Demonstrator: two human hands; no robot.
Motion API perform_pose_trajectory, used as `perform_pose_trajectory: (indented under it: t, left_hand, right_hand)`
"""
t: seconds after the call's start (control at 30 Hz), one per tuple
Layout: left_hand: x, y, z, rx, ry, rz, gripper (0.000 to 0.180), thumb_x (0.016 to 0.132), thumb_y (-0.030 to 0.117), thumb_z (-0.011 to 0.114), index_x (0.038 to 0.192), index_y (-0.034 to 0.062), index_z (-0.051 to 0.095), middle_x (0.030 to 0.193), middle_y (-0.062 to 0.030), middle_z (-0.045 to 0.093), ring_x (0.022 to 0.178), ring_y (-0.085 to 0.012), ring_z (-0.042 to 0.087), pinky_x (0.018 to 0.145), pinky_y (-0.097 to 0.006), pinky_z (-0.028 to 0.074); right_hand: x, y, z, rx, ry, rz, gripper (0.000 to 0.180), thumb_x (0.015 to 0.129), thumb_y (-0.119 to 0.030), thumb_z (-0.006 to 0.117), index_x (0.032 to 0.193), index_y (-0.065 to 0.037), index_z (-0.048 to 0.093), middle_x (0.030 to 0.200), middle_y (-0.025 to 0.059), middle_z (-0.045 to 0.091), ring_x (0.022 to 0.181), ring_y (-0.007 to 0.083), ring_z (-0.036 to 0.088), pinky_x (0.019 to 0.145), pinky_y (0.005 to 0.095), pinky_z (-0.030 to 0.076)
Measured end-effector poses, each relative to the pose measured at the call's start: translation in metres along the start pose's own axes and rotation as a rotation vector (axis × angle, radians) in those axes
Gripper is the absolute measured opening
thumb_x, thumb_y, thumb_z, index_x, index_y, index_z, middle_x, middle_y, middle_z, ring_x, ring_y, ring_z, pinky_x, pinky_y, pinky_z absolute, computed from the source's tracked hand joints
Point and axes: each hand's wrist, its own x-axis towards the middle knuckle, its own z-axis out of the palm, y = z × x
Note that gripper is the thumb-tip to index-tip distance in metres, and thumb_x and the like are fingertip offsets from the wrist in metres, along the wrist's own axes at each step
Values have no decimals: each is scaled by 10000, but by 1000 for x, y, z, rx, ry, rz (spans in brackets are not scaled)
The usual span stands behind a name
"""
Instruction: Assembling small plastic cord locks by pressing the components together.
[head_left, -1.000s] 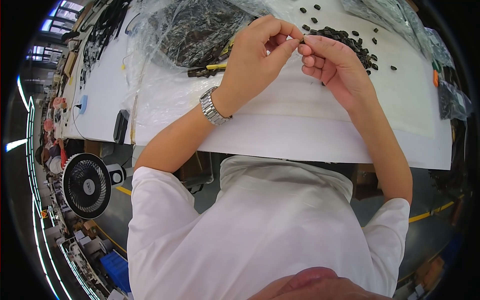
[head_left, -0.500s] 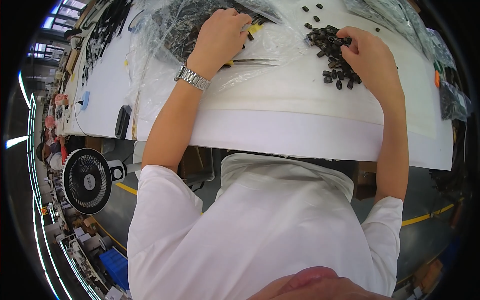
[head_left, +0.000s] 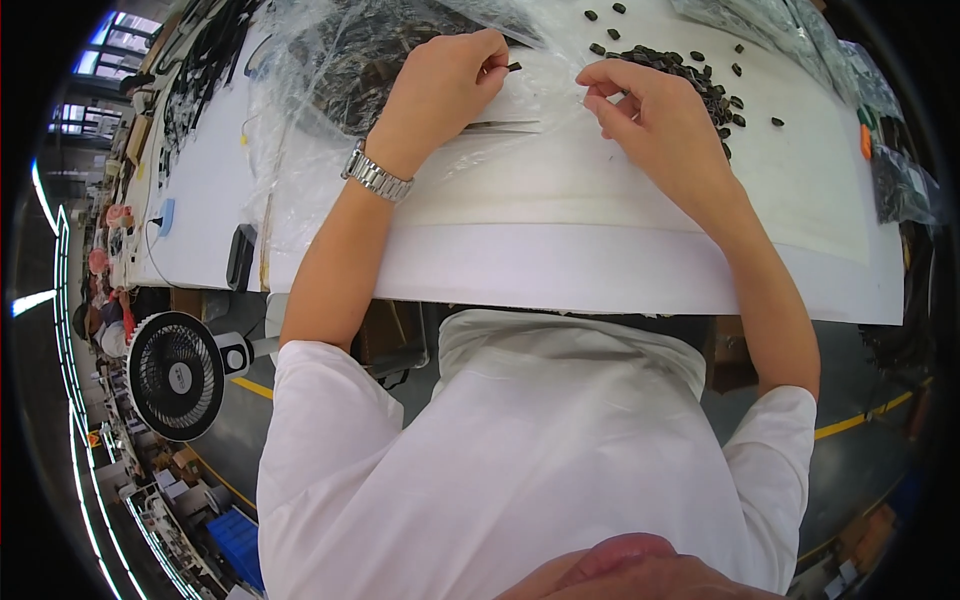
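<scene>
My left hand (head_left: 440,95), with a metal watch (head_left: 377,172) on its wrist, is closed in a pinch. A small black piece (head_left: 514,67) sticks out at its fingertips. My right hand (head_left: 655,118) is closed with thumb and forefinger nearly together; what they hold, if anything, is too small to make out. Just behind it lies a loose pile of small black pieces (head_left: 715,98), partly hidden by the hand. Beneath and beyond my left hand is a clear plastic bag (head_left: 345,85) full of dark pieces. A slim pointed metal tool (head_left: 505,127) lies by my left wrist.
The white table (head_left: 560,262) has its near edge before my body. Clear plastic bags (head_left: 775,35) lie at the far right, near an orange-handled tool (head_left: 866,140). Black strips (head_left: 205,75) and a black box-like object (head_left: 241,257) are at the left, above a fan (head_left: 177,376).
My right hand has moved left, away from the pile, toward my left hand. The black pieces now lie more spread out. The yellow item by my left fingers no longer shows.
</scene>
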Motion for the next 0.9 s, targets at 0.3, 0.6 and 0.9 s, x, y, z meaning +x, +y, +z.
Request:
perform_pose_trajectory:
  t: [0.3, 0.6, 0.9]
  left_hand:
    - [-8, 48, -8, -323, 113, 383, 164, 927, 25, 752, 1090, 23, 736, 983, -84, 756, 854, -207, 725, 784, -304, 583]
    - [-8, 43, -13, -592, 41, 217, 155, 951, 6, 741, 1105, -4, 739, 991, -44, 760, 894, -134, 722, 835, -285, 582]
    - [-7, 39, -4, -1183, -160, -113, 239, 995, 115, 734, 1197, -13, 729, 1039, -49, 747, 879, -113, 685, 829, -275, 570]
  right_hand:
    - [15, 21, -15, 920, -482, 437, 272, 1053, -238, 680, 1164, 7, 719, 1007, 79, 778, 827, 122, 738, 768, 286, 614]
    - [15, 43, -7, 1421, -587, 547, 275, 1050, -180, 694, 1239, 19, 685, 1132, 95, 767, 978, 127, 750, 951, 322, 633]
    - [13, 32, -4, 1473, -449, 449, 271, 1046, -138, 687, 1245, 44, 659, 1135, 103, 758, 1013, 152, 757, 1057, 385, 613]
